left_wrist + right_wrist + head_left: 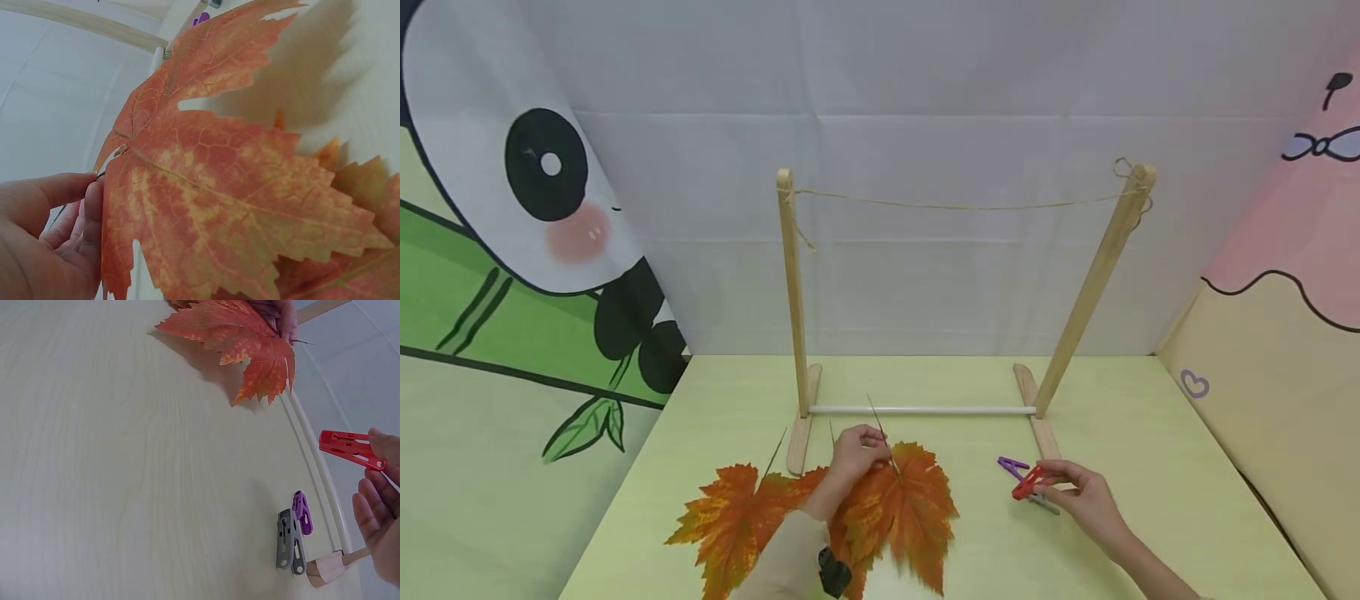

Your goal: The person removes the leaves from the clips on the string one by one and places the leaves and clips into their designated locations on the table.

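An orange-red artificial maple leaf (pixel 904 508) hangs from my left hand (pixel 855 454), whose thumb and fingers pinch its thin dark stem near the base. In the left wrist view the leaf (pixel 206 181) fills most of the picture, lifted off the tabletop. My right hand (pixel 1086 500) pinches a red clothespin (pixel 1027 482) between thumb and fingers. Seen from the right wrist, the red clothespin (pixel 350 449) is above the table. A purple clothespin (pixel 302 511) and a grey clothespin (pixel 289 540) lie side by side on the table below.
Another maple leaf (pixel 741 525) lies at the left, partly behind the left sleeve. A wooden frame with two posts (pixel 793 308) stands behind the hands. A string (pixel 940 206) spans the post tops, and a white rod (pixel 925 410) joins them low down.
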Motion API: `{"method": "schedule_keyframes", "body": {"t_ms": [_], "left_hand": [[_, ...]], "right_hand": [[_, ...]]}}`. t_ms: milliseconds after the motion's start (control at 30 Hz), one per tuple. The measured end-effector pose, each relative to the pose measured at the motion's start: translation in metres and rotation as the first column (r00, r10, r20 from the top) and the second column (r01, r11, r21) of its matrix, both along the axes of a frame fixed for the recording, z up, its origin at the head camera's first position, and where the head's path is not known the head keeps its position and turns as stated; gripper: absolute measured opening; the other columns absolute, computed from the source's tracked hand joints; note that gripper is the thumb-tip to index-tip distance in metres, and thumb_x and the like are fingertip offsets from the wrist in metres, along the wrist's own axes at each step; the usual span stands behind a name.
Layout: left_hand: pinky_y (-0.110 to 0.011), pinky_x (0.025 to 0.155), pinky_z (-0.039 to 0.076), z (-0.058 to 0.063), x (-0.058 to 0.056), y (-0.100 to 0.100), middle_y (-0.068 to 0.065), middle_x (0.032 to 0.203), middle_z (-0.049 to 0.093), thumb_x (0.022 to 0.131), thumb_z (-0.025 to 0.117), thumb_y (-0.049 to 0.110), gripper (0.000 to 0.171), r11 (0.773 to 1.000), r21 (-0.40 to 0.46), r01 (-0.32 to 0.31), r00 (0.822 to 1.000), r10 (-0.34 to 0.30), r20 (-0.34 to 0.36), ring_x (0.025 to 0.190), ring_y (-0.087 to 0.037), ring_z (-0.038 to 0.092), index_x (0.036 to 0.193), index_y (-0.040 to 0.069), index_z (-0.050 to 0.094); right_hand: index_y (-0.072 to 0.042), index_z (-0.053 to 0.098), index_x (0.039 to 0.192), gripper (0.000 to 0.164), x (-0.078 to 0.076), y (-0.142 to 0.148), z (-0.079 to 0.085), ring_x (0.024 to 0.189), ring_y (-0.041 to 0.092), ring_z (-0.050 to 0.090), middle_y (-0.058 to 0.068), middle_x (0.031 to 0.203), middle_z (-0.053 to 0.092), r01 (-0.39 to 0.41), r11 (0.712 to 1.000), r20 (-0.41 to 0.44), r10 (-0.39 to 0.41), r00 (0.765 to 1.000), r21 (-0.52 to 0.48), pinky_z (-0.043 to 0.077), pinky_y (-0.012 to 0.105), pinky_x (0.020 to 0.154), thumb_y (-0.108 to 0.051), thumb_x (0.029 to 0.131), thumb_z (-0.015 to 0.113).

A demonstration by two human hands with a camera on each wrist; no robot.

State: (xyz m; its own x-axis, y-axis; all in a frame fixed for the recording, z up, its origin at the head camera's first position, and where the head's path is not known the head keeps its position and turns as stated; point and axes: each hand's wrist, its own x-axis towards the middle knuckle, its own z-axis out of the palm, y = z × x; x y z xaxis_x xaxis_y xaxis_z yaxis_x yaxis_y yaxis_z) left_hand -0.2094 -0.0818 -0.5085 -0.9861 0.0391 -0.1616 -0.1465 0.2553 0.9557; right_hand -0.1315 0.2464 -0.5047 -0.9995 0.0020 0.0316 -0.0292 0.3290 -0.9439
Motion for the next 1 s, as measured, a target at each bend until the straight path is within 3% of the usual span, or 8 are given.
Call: {"method": "schedule_keyframes", "body": {"t_ms": [500, 733, 1000], "left_hand": [[-0.022, 0.051, 0.051, -0.032, 0.008, -0.002, -0.007, 0.071, 0.063, 0.074, 0.065, -0.006, 0.023, 0.992, 0.103, -0.075, 0.995, 0.067, 0.079, 0.056, -0.01, 0.06, 0.093, -0.015, 0.056], [-0.025, 0.052, 0.052, -0.041, 0.009, -0.003, -0.01, 0.072, 0.063, 0.075, 0.064, -0.007, 0.02, 0.99, 0.086, -0.115, 0.993, 0.112, 0.043, 0.059, -0.014, 0.062, 0.093, -0.013, 0.056], [-0.023, 0.05, 0.05, -0.05, 0.008, 0.0, -0.009, 0.071, 0.061, 0.073, 0.065, -0.007, 0.019, 0.99, 0.051, -0.133, 0.991, 0.133, 0.014, 0.056, -0.01, 0.058, 0.09, -0.01, 0.057]], "right_hand": [[0.012, 0.059, 0.107, 0.038, 0.003, -0.007, -0.018, 0.074, 0.004, 0.059, 0.011, 0.083, 0.065, 0.017, 0.999, 0.006, -0.016, 1.0, -0.05, 0.052, 0.021, 0.063, -0.002, 0.074, 0.071], [0.011, 0.059, 0.107, 0.037, 0.002, -0.012, -0.021, 0.074, 0.005, 0.059, 0.01, 0.084, 0.065, 0.049, 0.997, 0.046, -0.046, 0.998, -0.061, 0.052, 0.021, 0.065, -0.002, 0.074, 0.071], [0.01, 0.06, 0.106, 0.036, 0.002, -0.017, -0.022, 0.073, 0.006, 0.06, 0.013, 0.085, 0.065, 0.072, 0.996, 0.088, -0.067, 0.994, -0.056, 0.052, 0.021, 0.065, -0.002, 0.074, 0.071]]}}
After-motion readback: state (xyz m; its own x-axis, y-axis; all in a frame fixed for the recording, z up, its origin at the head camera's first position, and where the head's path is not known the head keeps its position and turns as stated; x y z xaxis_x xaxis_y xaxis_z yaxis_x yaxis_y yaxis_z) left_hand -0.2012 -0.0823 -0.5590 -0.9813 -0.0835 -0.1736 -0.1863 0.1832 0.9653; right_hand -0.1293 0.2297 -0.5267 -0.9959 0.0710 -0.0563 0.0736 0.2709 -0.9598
